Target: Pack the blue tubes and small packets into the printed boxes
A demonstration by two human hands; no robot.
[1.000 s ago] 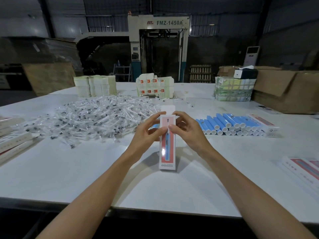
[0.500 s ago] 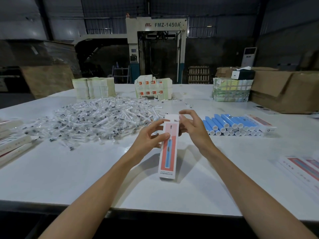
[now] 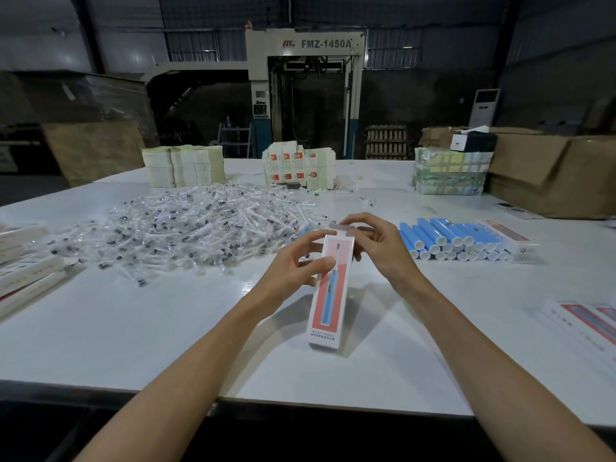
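While the head camera looks down over the white table [image 3: 133,328], the person holds one printed box [image 3: 330,291] near its far end, its near end resting on the table. The left hand [image 3: 293,265] grips the box's left side, thumb across the front; the right hand [image 3: 376,241] has its fingers curled at the open top flap [image 3: 340,224], seemingly folding it shut, though I cannot tell what is inside. Much work looks left: a stack of blue tubes [image 3: 450,240] lies just right of the hands, and a big heap of small packets [image 3: 193,225] spreads to the left. Some boxes [image 3: 26,271] lie at the left edge and more boxes [image 3: 586,323] at the right, filled or not I cannot say. Flat box blanks [image 3: 296,168] wait at the far side.
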